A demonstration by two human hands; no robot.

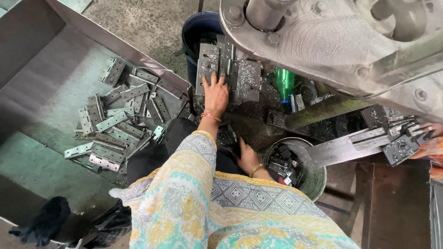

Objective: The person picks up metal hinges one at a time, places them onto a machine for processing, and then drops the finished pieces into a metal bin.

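Left hand (215, 93) lies flat, fingers spread, on the grey metal die block (227, 69), shavings scattered across it. Green bottle (284, 83) stands just right of it. Right hand (248, 158), fingers unclear, below the block by the round tub (310, 184).

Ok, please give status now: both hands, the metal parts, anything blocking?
Left hand flat on the press die plate, open. Right hand low beside the round bucket of dark parts, grip unclear. Finished hinges piled in the tray at left. Metal shavings on the die.

Grey metal hinge plate (208, 69) flat on press bed
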